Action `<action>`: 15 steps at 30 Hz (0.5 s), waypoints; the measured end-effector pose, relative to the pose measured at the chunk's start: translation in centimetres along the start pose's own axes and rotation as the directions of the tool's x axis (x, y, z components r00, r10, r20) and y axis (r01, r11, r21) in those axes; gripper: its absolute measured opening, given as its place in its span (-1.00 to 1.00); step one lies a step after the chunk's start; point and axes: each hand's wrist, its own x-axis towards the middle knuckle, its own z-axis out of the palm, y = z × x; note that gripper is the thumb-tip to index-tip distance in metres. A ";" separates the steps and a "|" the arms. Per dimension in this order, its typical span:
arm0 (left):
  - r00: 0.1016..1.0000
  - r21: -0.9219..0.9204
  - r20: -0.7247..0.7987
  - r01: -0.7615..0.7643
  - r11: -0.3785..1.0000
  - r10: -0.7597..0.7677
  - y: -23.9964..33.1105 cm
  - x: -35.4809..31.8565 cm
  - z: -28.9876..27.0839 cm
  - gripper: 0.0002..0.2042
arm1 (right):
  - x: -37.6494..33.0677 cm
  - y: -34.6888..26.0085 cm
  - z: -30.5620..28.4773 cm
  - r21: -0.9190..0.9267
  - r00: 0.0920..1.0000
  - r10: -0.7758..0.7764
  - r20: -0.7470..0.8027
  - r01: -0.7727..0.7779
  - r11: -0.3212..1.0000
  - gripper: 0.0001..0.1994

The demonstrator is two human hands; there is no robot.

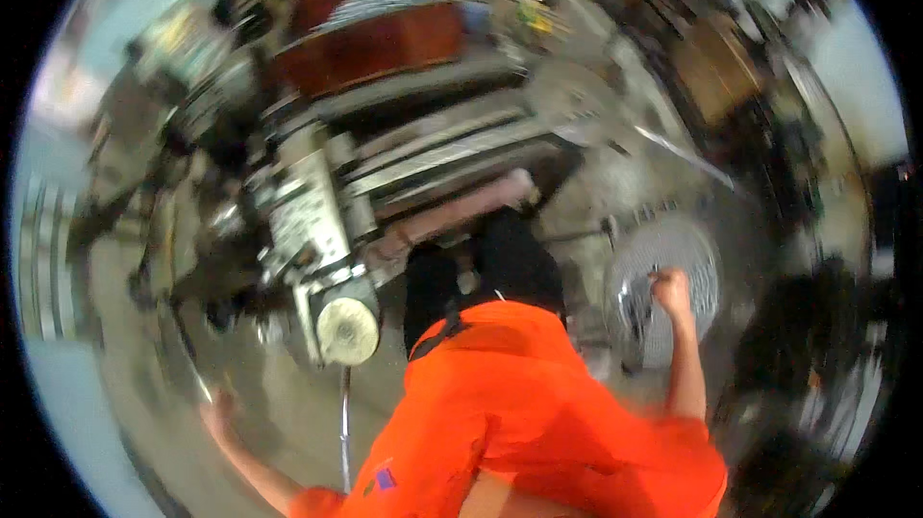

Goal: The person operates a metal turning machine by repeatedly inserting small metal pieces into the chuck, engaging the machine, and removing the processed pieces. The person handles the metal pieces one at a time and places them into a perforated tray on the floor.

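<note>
My left hand is out at the far left, low in the view, smeared by motion. Its fingers look curled at the pale end of a thin dark rod. On the right, my right hand is closed like a fist above a round grey container with shiny metal pieces in it. Something small and dark shows at its fingertips, too blurred to name. Orange sleeves cover both upper arms.
Before me stands a metal machine with long rails and a pale round disc at its near left end. Beyond it sits a reddish-brown bin holding a heap of metal pieces. A brown box stands at the far right.
</note>
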 end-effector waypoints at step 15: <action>0.942 0.472 -0.234 -0.106 0.875 0.241 3.1 -9.7 1.0 -0.61 | 20.5 -61.5 0.8 0.264 0.107 -0.983 0.151 0.954 0.145 -0.55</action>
